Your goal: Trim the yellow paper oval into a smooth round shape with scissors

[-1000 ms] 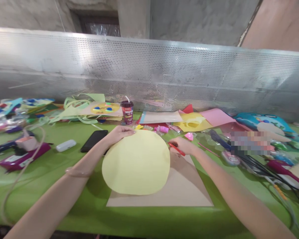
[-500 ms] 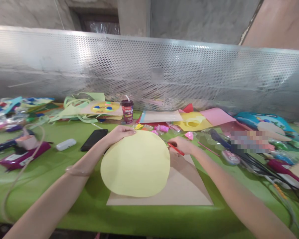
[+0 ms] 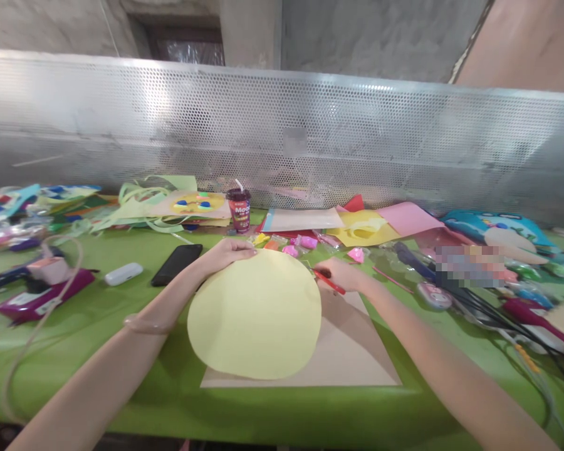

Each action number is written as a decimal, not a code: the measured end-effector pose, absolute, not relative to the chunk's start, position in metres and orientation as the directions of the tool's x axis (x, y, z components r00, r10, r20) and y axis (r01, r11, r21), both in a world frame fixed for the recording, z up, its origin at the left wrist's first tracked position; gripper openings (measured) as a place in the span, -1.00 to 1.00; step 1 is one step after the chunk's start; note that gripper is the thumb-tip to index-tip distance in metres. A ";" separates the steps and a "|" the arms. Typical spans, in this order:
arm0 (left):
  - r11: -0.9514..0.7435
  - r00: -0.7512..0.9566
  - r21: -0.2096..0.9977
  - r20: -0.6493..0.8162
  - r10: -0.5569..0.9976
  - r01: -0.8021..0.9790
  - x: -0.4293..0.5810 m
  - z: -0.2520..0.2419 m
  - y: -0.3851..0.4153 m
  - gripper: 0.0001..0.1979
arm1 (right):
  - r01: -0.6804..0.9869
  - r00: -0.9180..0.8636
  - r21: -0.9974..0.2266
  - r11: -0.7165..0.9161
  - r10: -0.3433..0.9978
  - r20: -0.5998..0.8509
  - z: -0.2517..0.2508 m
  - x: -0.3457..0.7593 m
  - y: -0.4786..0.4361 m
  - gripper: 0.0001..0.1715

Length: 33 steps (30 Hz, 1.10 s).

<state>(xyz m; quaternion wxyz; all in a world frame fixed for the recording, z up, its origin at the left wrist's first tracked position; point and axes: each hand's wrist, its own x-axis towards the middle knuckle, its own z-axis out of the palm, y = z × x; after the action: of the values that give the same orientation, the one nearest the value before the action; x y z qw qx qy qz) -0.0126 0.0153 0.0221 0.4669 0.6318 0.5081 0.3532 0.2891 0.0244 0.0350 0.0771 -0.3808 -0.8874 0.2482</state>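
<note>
A large, roughly round sheet of pale yellow paper (image 3: 256,316) is held up over a beige sheet (image 3: 352,351) lying on the green table. My left hand (image 3: 228,252) pinches the yellow paper at its upper left edge; a bracelet sits on that wrist. In my right hand (image 3: 341,274) is a pair of red-handled scissors (image 3: 329,282), fingers closed round the handles. The scissors are at the paper's upper right edge, with the blades only faintly visible there.
Behind the paper lie small bright clay packets (image 3: 305,242) and a dark cup with a straw (image 3: 239,210). A black phone (image 3: 177,265) and white case (image 3: 123,274) are at left. Cables (image 3: 479,307) and a purple tool (image 3: 540,316) crowd the right.
The yellow paper has tilted slightly, its lower edge dropping a little. The scissors have shifted slightly left along its upper right edge. Both hands keep their holds.
</note>
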 end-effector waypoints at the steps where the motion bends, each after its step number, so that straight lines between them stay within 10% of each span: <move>1: -0.049 0.235 0.948 -0.028 0.972 0.315 -0.013 0.022 0.015 -0.64 | 0.630 -0.703 -0.502 0.593 0.710 -0.044 0.034 0.289 0.025 -0.88; 33: -0.055 0.197 0.970 0.008 0.980 0.236 -0.014 0.032 0.008 -0.62 | 0.559 -0.693 -0.760 0.332 0.690 -0.209 0.044 0.298 0.019 -0.94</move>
<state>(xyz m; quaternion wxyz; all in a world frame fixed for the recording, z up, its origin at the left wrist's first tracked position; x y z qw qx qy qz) -0.0139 0.0080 0.0315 0.4744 0.6110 0.4975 0.3925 0.2975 0.0187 0.0439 0.0755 -0.3843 -0.8126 0.4317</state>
